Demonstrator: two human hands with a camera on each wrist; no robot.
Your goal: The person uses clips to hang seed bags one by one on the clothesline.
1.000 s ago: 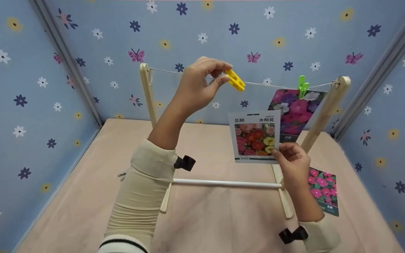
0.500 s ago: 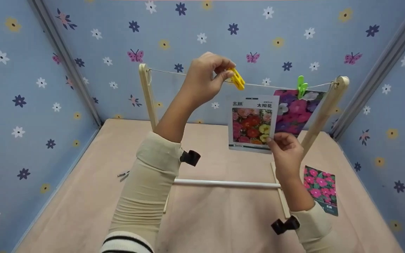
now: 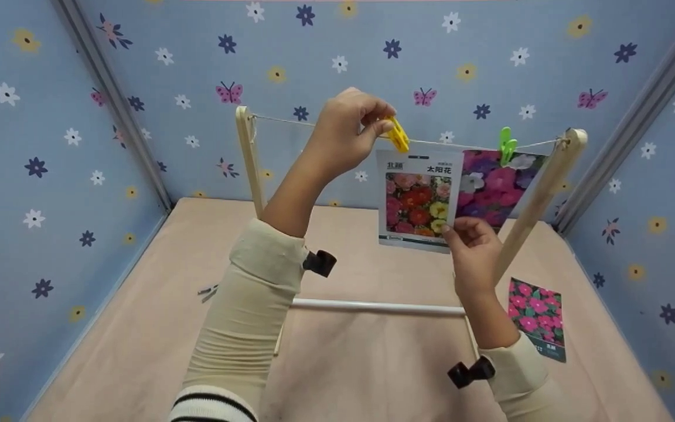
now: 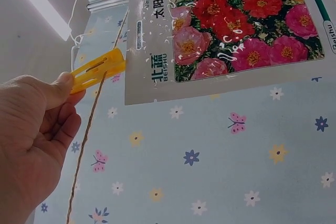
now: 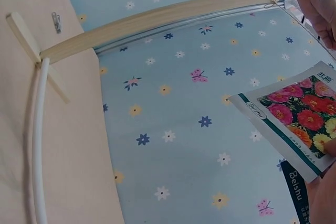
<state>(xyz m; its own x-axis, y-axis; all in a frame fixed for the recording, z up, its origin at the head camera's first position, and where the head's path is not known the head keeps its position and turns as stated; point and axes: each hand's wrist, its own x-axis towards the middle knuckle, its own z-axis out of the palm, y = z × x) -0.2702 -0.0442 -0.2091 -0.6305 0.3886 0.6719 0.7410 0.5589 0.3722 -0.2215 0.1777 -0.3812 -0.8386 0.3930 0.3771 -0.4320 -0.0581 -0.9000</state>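
Yellow clip [image 3: 398,136] at string [image 3: 431,142], flower pkt [image 3: 415,202] just under

I've L hand [image 3: 349,133] fingers pinching the clip across the string; R hand [image 3: 475,252] fingers pinch the pkt's lower R edge. Can't tell if clip bites pkt. Green clip [image 3: 507,146] holds 2nd pkt [image 3: 493,187] nr string's R end; pink-flwr pkt [image 3: 539,316] on counter [image 3: 372,363] below string.

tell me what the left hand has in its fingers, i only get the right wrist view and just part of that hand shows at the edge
Observer: The left hand pinches a yellow clip, as the head and left wrist views show.
Operator: ok, and is any packet hanging from the string by a clip already
Observer: Yes, in the head view a green clip holds a purple and pink flower packet on the string.
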